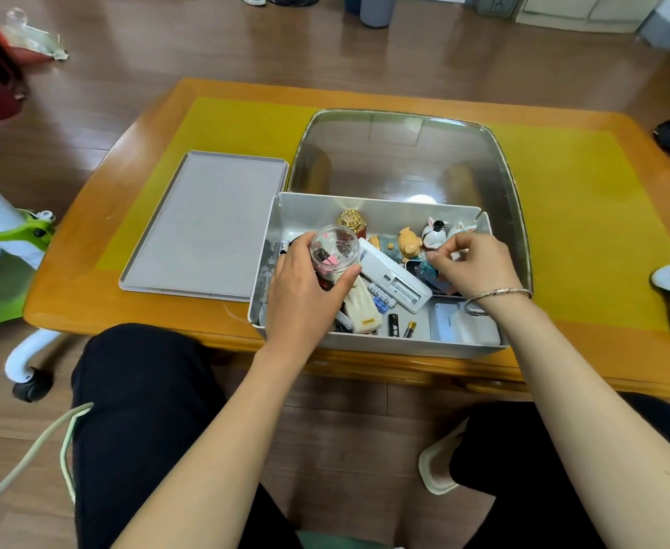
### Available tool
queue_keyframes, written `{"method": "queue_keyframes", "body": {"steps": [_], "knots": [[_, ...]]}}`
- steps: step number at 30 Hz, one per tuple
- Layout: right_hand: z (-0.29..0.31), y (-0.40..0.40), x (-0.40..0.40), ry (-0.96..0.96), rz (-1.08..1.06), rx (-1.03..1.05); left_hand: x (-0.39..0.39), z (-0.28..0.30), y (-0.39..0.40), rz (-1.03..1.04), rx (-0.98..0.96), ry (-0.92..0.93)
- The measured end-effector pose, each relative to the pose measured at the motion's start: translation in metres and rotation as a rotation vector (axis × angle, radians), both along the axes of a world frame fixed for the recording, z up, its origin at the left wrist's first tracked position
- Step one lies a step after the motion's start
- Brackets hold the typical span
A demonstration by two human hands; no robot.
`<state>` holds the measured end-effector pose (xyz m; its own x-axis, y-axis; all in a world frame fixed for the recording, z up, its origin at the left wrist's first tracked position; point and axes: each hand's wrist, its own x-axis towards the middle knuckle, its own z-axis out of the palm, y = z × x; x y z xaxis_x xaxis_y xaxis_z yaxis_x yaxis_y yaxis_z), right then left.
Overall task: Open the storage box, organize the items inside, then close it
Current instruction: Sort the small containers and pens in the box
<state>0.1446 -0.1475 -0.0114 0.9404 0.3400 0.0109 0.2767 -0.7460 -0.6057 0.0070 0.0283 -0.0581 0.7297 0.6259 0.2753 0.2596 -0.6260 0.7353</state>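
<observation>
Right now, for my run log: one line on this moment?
box open | lid beside | left hand grips jar | right hand pinches item

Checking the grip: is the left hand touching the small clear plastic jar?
Touching. The head view shows the left hand wrapped around the small clear plastic jar.

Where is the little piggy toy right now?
The piggy toy stands inside the storage box near its back wall, right of middle in the head view, between the gold-topped bottle and the black-and-white animal figure.
</observation>
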Motion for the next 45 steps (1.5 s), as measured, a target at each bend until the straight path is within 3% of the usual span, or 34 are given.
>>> {"method": "queue_keyframes", "body": {"steps": [4,9,15,20,24,29,36,40,45], "knots": [[-0.008,0.014,-0.01,0.085,0.204,-0.015,0.001,0.0,0.0,0.004,-0.003,0.0],[-0.029,0.035,-0.018,0.036,0.531,-0.452,0.001,0.0,0.0,0.007,-0.007,-0.008],[-0.037,0.048,-0.021,0.022,0.583,-0.536,0.0,-0.001,0.001,0.003,0.008,0.007],[-0.033,0.041,-0.021,-0.047,0.531,-0.423,0.0,0.001,0.002,0.013,-0.047,0.009],[-0.02,0.031,-0.012,-0.059,0.317,-0.152,0.002,0.004,0.004,0.025,-0.118,0.028],[-0.015,0.026,-0.012,-0.013,0.188,0.134,0.004,0.002,0.003,-0.051,-0.061,0.207],[-0.018,0.02,-0.01,0.059,0.05,0.311,0.01,0.005,0.0,-0.514,-0.332,0.392],[-0.015,0.016,-0.013,0.113,-0.002,0.389,0.007,0.01,0.002,-0.554,-0.454,0.296],[-0.012,0.018,-0.021,0.124,0.029,0.403,-0.003,0.009,0.008,-0.399,-0.237,0.126]]}}
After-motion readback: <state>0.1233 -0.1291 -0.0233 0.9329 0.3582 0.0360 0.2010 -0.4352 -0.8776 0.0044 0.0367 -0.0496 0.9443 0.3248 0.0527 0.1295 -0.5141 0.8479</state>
